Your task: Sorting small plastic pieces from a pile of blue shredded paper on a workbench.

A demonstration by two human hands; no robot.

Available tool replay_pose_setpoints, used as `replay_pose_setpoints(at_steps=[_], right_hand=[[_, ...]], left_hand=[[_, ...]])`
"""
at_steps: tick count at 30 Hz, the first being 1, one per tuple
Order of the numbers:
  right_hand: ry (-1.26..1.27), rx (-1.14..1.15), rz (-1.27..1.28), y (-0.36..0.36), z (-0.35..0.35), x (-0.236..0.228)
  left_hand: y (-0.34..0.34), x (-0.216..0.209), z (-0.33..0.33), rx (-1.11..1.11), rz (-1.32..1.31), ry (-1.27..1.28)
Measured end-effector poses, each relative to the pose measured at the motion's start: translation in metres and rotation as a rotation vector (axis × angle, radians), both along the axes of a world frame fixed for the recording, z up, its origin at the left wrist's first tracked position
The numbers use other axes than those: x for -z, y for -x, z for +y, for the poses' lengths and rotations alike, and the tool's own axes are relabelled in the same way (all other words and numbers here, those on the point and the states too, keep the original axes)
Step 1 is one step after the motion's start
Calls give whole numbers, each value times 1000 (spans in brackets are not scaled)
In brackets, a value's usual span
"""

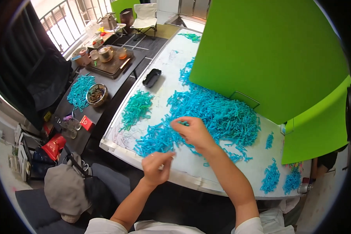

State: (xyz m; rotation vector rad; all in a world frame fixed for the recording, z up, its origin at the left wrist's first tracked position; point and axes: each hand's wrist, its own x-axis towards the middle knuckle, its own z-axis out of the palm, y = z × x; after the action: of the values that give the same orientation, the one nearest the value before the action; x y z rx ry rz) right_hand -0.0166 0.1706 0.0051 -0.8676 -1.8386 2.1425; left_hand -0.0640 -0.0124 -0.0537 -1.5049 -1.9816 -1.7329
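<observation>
A large heap of small blue plastic pieces (218,109), slim and strip-like, spreads over a white table (163,80). My right hand (195,134) is over the heap's near left part, thumb and fingers pinched together. Teal shows in the gap of its fingers, but whether it is held or lies behind cannot be told. Lower and to the left, my left hand (158,167) is at the table's near edge with its fingers curled to the thumb. What its fingertips hold, if anything, is too small to make out. A smaller pile of green pieces (137,109) lies left of the heap.
A black tray (152,78) sits on the table's far left. Tall green panels (269,54) stand along the right side. Small blue piles (270,177) lie near the right corner. On the left, a dark side table (119,84) holds a tea tray and a bowl (97,95).
</observation>
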Motion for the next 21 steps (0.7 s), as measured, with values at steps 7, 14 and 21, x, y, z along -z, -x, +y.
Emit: replay_pose_setpoints(at_steps=[7,14,21], right_hand=[[-835,-250,114,111,-76,36],[-1367,-552,183,159,-120,59],[-1295,-560,315,159,-104,59]], left_hand=[[72,18,-55,-552,-359,30],[130,29,-71,-452,-402,14],[125,18,-62,-448,-376,145]])
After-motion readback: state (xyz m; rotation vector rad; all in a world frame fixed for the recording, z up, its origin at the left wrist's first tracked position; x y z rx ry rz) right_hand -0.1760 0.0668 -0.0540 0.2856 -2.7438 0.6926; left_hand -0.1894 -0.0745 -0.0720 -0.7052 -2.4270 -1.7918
